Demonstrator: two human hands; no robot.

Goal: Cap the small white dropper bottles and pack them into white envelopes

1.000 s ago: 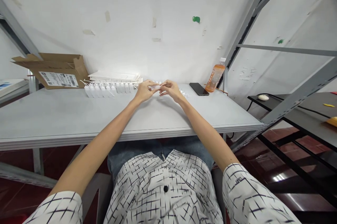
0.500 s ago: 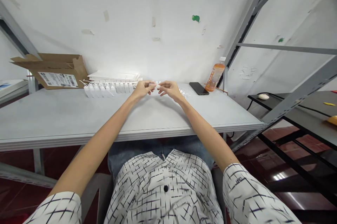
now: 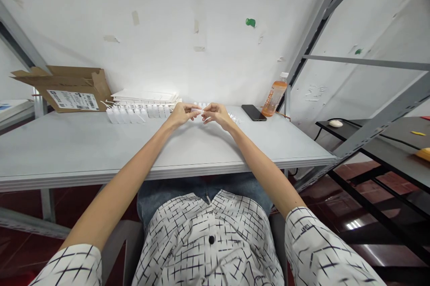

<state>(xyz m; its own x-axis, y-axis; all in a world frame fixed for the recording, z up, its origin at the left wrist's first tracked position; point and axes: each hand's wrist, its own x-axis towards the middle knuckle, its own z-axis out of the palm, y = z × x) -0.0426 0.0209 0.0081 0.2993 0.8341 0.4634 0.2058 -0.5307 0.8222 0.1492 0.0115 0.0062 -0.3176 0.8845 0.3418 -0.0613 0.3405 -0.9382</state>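
Both arms reach out over the grey surface [image 3: 83, 151], and the hands meet near its far edge. The left hand [image 3: 181, 115] and the right hand [image 3: 217, 115] each pinch one end of a small clear piece [image 3: 198, 110]. The fingers of both hands are closed on it at the tips. The piece is held just above the surface, between the two hands, and it is too small to tell its exact shape.

Just beside the right hand, a few more clear bits [image 3: 235, 119] lie on the surface. To the left of the left hand stands a row of small white bottles [image 3: 137, 114], side by side. Behind the row, against the wall, is a flat stack of white sheets [image 3: 145, 96]. Farther left sits an open cardboard box [image 3: 63, 89] with a printed label on its side.

To the right, well apart from the hands, a black phone [image 3: 254, 113] lies flat. An orange drink bottle [image 3: 274, 98] stands upright just past it, next to a metal rack post. The person wears a white shirt with a black grid pattern.
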